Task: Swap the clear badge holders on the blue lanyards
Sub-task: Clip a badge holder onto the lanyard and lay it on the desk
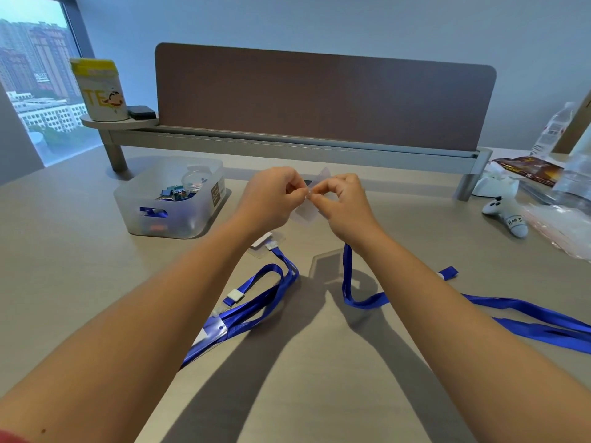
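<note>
Pinching clear badge holder (307, 212) above desk (80, 251), left hand (271, 199), right hand (343, 206), blue lanyard (347, 276) hanging from right hand, holder tilted.

Bare forearms, with a red sleeve (12, 438) edge at the left arm.

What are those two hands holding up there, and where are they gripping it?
Both the left hand and right hand pinch the top edge of a clear badge holder, where the blue lanyard hanging below attaches.

The clasp between the fingertips (309, 196) is too small to make out; the right lanyard (527, 318) runs off the edge.
</note>
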The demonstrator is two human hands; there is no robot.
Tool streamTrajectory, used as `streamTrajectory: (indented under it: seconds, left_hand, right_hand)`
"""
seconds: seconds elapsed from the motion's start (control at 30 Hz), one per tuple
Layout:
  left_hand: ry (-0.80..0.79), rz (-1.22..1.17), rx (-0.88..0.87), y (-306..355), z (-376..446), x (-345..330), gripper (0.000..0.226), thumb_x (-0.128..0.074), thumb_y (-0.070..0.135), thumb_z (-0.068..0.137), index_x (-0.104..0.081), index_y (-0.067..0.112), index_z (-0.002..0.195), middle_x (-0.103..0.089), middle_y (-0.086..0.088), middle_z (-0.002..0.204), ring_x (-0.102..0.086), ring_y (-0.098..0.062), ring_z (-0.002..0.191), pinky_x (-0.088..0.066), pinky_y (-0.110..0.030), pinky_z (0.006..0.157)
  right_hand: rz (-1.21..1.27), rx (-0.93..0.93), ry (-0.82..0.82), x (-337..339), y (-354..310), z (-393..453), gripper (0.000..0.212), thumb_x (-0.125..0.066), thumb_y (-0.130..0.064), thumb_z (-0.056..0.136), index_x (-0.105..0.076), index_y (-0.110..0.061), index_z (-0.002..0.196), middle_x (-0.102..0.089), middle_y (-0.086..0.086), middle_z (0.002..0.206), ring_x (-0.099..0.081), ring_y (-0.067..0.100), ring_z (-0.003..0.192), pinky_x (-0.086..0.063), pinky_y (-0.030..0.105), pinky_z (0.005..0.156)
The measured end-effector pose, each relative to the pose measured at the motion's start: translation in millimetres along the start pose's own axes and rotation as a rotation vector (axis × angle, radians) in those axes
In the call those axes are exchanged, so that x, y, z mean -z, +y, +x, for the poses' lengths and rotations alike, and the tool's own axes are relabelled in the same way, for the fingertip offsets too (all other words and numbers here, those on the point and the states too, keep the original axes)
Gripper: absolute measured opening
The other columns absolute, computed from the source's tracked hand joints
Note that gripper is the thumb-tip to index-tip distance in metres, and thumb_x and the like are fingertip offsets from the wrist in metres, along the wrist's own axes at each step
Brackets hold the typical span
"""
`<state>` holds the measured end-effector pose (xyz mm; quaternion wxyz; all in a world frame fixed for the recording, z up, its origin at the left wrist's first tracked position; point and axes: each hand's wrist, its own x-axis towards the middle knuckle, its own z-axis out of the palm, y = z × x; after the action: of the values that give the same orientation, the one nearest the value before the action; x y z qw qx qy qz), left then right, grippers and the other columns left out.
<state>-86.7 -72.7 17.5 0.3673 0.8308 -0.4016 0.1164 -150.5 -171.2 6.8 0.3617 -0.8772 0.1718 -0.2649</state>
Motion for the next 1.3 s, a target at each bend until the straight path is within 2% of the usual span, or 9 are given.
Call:
streamTrajectory:
  seconds: [0.2,0.3,0.5,0.67,0.8,0.9,1.07,1.17,1.3]
  left_hand:
    - [-0.033,-0.265,0.094,-0.3,-0.1,1.1,0.019,-0.049,0.016,0.091,-0.061,0.001,0.094,-0.052,0.002,0.072,-0.046,-0.008,0.067,-0.037,-0.012,0.06]
    - [-0.143,-0.621,0.382,-4.4,-1.2,2.5,0.03,-0.043,0.034,0.093,-0.054,0.013,0.074,-0.051,0.0,0.072,-0.049,-0.011,0.068,-0.042,-0.019,0.063]
    - [-0.639,-0.891,0.904,-22.0,-18.4,-4.1,0.071,-0.017,0.064,0.087,-0.058,0.006,0.082,-0.06,-0.008,0.079,-0.053,-0.015,0.069,-0.045,-0.025,0.062]
    - [-0.162,-1.441,0.962,-16.0,-13.8,-9.1,0.028,-0.046,0.031,0.092,-0.055,0.005,0.086,-0.061,-0.007,0.074,-0.061,-0.01,0.051,-0.053,-0.015,0.042]
    - [0.093,-1.225,0.789,-9.0,-0.9,2.0,0.013,-0.048,0.01,0.092,-0.051,0.007,0.08,-0.057,-0.006,0.069,-0.057,-0.01,0.053,-0.051,-0.014,0.044]
    - [0.184,-1.114,0.736,0.7,9.6,12.6,0.011,-0.052,0.006,0.09,-0.053,0.003,0.1,-0.059,-0.005,0.075,-0.06,-0.012,0.061,-0.054,-0.016,0.049]
    - [0.256,-1.091,0.72,21.5,20.9,22.3,0.031,-0.059,0.006,0.085,-0.051,0.004,0.116,-0.06,-0.006,0.08,-0.064,-0.013,0.063,-0.055,-0.016,0.05]
    - [0.236,-1.156,0.721,33.2,20.4,25.4,0.028,-0.06,0.006,0.084,-0.053,0.003,0.112,-0.06,-0.006,0.073,-0.064,-0.013,0.06,-0.053,-0.014,0.044]
    - [0.145,-1.293,0.735,30.1,16.3,31.2,0.008,-0.058,0.011,0.086,-0.058,0.004,0.09,-0.064,-0.009,0.074,-0.065,-0.013,0.061,-0.054,-0.013,0.044]
  right_hand:
    - [0.056,0.052,-0.053,2.5,-2.5,1.0,0.019,-0.047,-0.021,0.094,-0.062,-0.009,0.098,-0.049,0.009,0.107,-0.047,0.021,0.102,-0.042,0.035,0.092]
    - [0.222,0.023,-0.101,10.1,-7.9,3.6,0.017,-0.045,-0.013,0.095,-0.059,-0.005,0.099,-0.053,0.002,0.086,-0.048,0.014,0.082,-0.041,0.016,0.066]
    - [0.357,-0.079,-0.167,17.5,-6.6,11.9,0.018,-0.042,-0.01,0.096,-0.058,-0.01,0.087,-0.051,-0.002,0.069,-0.044,0.007,0.063,-0.038,0.016,0.061]
    - [0.541,-0.216,-0.271,20.2,-0.4,10.2,0.027,-0.038,-0.007,0.097,-0.056,-0.01,0.078,-0.043,0.003,0.061,-0.035,0.011,0.054,-0.033,0.019,0.054]
    - [0.285,-0.285,-0.271,26.0,4.5,8.8,0.017,-0.044,-0.017,0.096,-0.054,-0.005,0.104,-0.053,0.004,0.079,-0.052,0.016,0.071,-0.042,0.024,0.065]
    - [0.179,-0.292,-0.093,22.5,7.5,7.6,0.024,-0.045,-0.018,0.095,-0.051,-0.007,0.116,-0.051,0.003,0.098,-0.049,0.019,0.094,-0.04,0.026,0.073]
    - [0.587,-0.503,-0.159,4.1,-2.8,-7.7,0.027,-0.04,-0.002,0.091,-0.057,-0.004,0.071,-0.058,0.008,0.072,-0.056,0.018,0.063,-0.048,0.024,0.062]
    - [0.811,-0.583,-0.334,-17.3,-4.7,-19.0,0.035,-0.027,-0.003,0.093,-0.058,-0.001,0.11,-0.061,0.009,0.096,-0.056,0.025,0.094,-0.045,0.036,0.088]
    - [1.217,-0.59,-0.306,-33.2,-2.9,-13.6,0.052,-0.023,-0.005,0.091,-0.039,-0.02,0.138,-0.052,0.005,0.115,-0.044,0.027,0.111,-0.036,0.04,0.091]
